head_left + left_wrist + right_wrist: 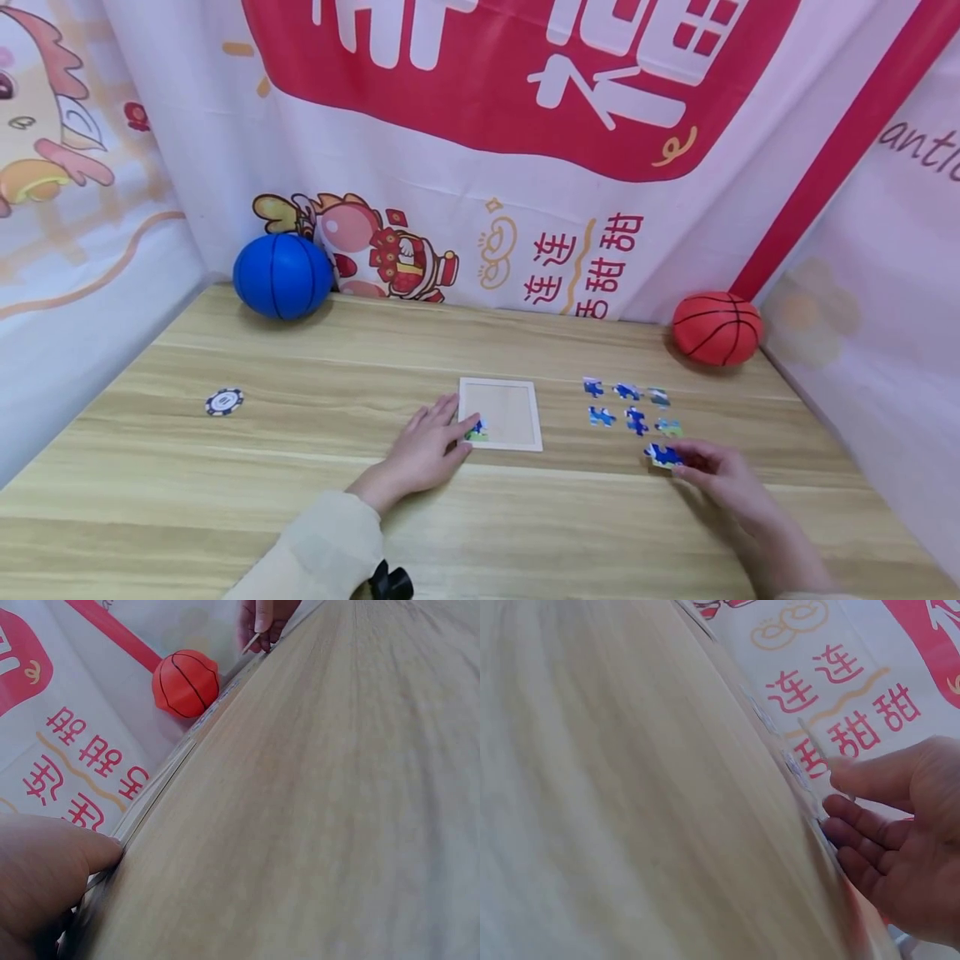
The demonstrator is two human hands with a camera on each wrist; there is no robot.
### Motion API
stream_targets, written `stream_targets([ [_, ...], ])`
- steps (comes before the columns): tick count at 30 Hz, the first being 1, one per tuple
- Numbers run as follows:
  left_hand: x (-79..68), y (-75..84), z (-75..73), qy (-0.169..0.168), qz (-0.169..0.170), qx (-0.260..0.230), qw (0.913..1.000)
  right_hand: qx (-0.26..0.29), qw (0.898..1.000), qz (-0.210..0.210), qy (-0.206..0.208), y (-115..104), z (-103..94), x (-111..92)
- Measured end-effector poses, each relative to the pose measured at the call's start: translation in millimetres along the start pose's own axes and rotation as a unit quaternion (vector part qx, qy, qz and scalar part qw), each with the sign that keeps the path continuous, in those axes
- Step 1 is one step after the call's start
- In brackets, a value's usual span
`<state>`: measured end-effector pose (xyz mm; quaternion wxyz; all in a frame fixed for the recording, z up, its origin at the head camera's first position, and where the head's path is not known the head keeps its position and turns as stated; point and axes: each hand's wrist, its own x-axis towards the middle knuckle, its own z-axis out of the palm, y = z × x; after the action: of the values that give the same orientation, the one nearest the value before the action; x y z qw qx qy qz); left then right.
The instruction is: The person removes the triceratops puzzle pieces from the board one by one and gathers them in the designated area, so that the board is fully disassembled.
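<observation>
My right hand (723, 479) pinches a blue jigsaw piece (662, 456) between thumb and fingers, at the near right of the loose pieces. Seen from the right wrist, that piece (815, 742) shows edge-on as a thin, tilted strip above the table. My left hand (426, 447) lies with fingers extended at the left side of a shallow square puzzle tray (537, 417). One blue and green piece (477, 432) sits in the tray's near left corner, partly hidden by the left fingers. In the left wrist view, the left thumb (97, 851) touches the tray's edge.
Several loose jigsaw pieces (635, 419) lie in two rows right of the tray. A round chip marker (224, 402) is on the left of the wooden table (487, 525). A blue ball (282, 277) and a red ball (717, 328) stand at the back, before a printed curtain (465, 183).
</observation>
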<state>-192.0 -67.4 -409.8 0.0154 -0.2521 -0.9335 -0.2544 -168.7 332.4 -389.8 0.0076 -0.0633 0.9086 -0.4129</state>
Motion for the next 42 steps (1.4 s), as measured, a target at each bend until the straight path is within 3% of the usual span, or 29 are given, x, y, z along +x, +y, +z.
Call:
stream_targets([
  [7, 0.7, 0.5, 0.8, 0.001, 0.002, 0.0, 1.0, -0.002, 1.0, -0.019, 0.018, 1.8, 12.1, 0.3],
  [14, 0.7, 0.0, 0.5, 0.003, 0.002, -0.001, 1.0, -0.07, 0.997, -0.034, 0.005, 1.5, 15.8, 4.5],
  [19, 0.4, 0.4, -0.6, 0.004, 0.0, -0.003, 1.0, -0.088, 0.995, -0.048, 0.006, 1.7, 16.1, 5.8],
  [29, 0.0, 0.3, 0.5, 0.004, 0.003, -0.002, 1.0, -0.084, 0.996, -0.022, -0.005, -2.8, 15.5, 5.4],
  [34, -0.8, -0.4, 1.5, 0.006, 0.005, 0.001, 1.0, -0.047, 0.999, 0.009, -0.01, -8.2, 14.4, 3.9],
  [42, -1.5, 0.4, 2.1, 0.018, 0.008, 0.005, 0.9998, -0.036, 0.999, -0.007, 0.007, -29.1, 4.6, 6.4],
])
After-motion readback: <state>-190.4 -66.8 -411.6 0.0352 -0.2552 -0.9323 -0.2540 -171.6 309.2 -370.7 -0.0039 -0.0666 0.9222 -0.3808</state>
